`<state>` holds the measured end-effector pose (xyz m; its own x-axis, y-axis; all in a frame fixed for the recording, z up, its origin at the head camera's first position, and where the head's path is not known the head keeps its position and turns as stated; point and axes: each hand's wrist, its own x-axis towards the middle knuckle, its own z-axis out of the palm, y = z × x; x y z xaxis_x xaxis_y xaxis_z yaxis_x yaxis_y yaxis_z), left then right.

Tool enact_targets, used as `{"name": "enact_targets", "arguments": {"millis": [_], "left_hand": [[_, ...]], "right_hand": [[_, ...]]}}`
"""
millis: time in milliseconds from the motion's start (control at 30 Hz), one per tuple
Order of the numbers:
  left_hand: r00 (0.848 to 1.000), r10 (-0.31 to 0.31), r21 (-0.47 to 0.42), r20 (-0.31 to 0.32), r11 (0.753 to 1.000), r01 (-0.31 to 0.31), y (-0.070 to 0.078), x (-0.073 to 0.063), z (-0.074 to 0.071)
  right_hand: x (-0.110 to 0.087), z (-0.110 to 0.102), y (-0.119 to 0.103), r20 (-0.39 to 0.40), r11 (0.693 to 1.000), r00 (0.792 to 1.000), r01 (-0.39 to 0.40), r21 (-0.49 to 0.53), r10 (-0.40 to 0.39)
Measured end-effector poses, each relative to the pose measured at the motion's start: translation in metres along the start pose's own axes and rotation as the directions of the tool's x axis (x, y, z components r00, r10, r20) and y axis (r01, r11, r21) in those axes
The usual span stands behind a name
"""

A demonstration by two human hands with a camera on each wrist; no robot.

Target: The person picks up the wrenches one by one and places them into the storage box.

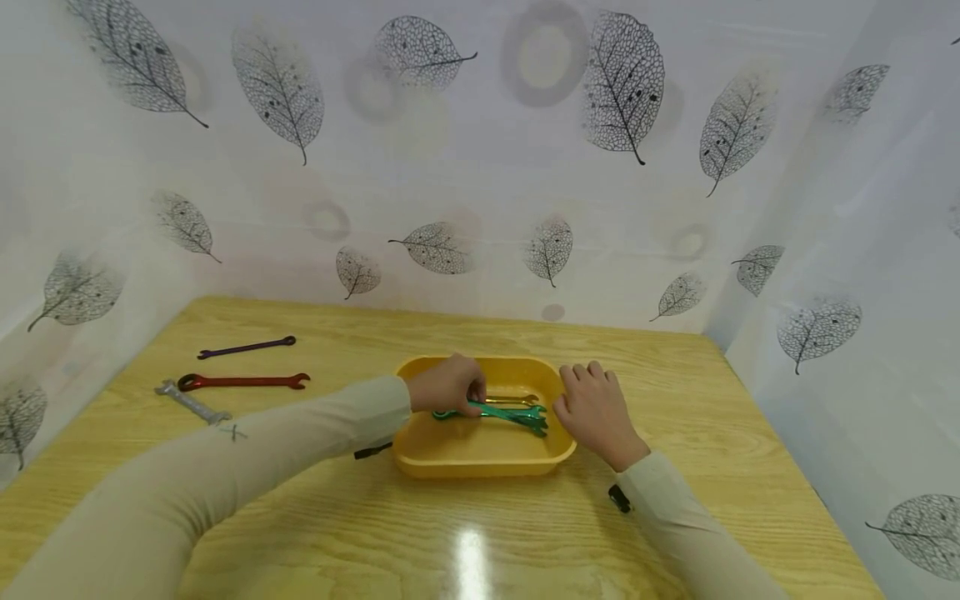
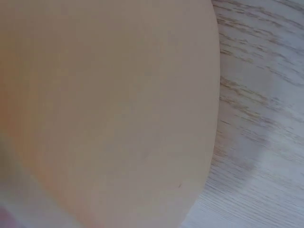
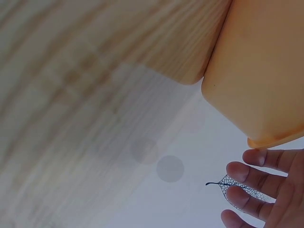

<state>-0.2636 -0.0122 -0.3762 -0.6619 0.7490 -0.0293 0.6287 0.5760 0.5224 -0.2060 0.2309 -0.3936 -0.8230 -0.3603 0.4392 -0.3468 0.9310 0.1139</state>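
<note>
A yellow plastic basin [image 1: 480, 468] stands on the table between the two hands. The left hand [image 1: 448, 387] reaches over its left side and pinches a green wrench [image 1: 510, 414] between thumb and fingers. Overlapping that wrench is another green wrench [image 1: 535, 411], and a gold wrench [image 1: 517, 400] lies behind them in the basin. At the basin's right rim is the right hand [image 1: 596, 412]; its fingers [image 3: 256, 178] look loosely extended in the right wrist view, the uppermost fingertip right at the rim. Only the basin's outer wall [image 2: 118, 114] fills most of the left wrist view.
On the left of the wooden table [image 1: 420, 542] lie a purple wrench [image 1: 247, 347], a red wrench [image 1: 243, 382] and a silver wrench [image 1: 193, 402], the last close to the left sleeve. A white leaf-print curtain [image 1: 480, 167] hangs behind and at the sides.
</note>
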Motion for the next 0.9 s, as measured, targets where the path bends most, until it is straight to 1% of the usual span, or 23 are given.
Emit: {"name": "enact_targets", "arguments": {"millis": [133, 333, 533, 733, 900], "left_hand": [[1.000, -0.005, -0.002, 0.015, 1.000, 0.005, -0.0034, 0.0022, 0.0012], [1.000, -0.006, -0.001, 0.030, 1.000, 0.006, -0.0045, 0.0028, 0.0005], [1.000, 0.011, 0.035, 0.024, 0.999, -0.012, -0.0057, 0.0011, 0.0009], [0.999, 0.041, 0.033, 0.021, 0.999, -0.042, -0.0083, 0.0012, 0.0036], [0.998, 0.049, 0.054, 0.035, 0.997, -0.051, -0.0090, 0.0018, 0.0059]], "right_hand": [[0.0002, -0.0010, -0.0003, -0.001, 1.000, 1.000, -0.001, 0.001, 0.001], [0.0008, -0.0023, -0.0012, -0.002, 1.000, 1.000, -0.005, 0.003, 0.005], [0.0010, -0.0024, -0.0012, 0.009, 1.000, 1.000, -0.012, 0.004, 0.012], [0.0004, -0.0025, -0.0011, 0.029, 1.000, 0.999, -0.018, 0.008, 0.018], [0.0001, -0.0020, -0.0009, 0.031, 1.000, 0.999, -0.017, 0.013, 0.017]]}}
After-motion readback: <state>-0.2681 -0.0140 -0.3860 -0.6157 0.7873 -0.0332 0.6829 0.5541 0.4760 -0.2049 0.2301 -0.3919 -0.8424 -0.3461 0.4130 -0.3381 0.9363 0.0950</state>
